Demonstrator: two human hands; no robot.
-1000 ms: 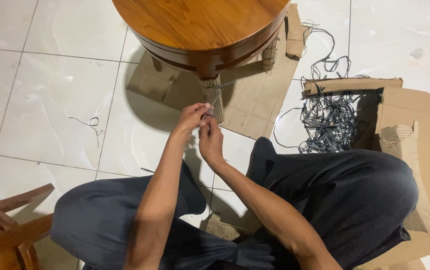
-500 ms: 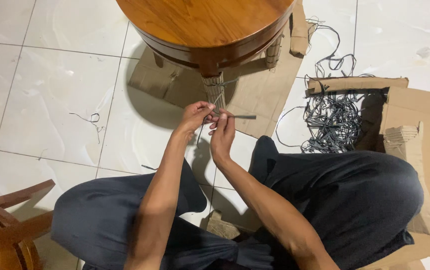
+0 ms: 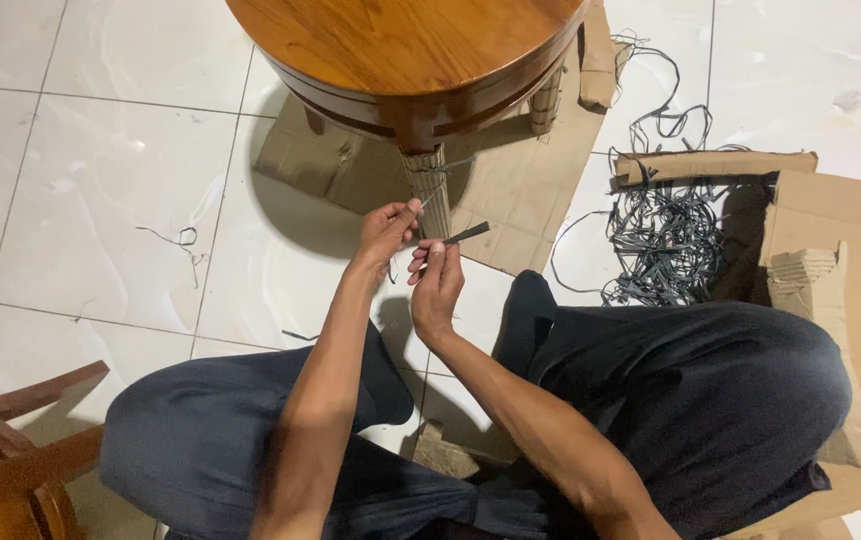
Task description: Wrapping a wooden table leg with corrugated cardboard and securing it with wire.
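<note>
A round wooden stool (image 3: 400, 45) is stood on flattened cardboard (image 3: 520, 190) on the tiled floor (image 3: 100, 200), one leg (image 3: 428, 180) wrapped in corrugated card. A tangle of grey straps (image 3: 665, 240) is heaped beside it. A thin grey strap (image 3: 465, 234) is pinched in the closed grip of the right hand (image 3: 437, 285), just in front of the leg; its other run is pinched by the left hand (image 3: 387, 232).

Left hand (image 3: 387, 232) and right hand (image 3: 436, 283) close together, fingers pinched.

Open brown cardboard box (image 3: 830, 230) at right
</note>
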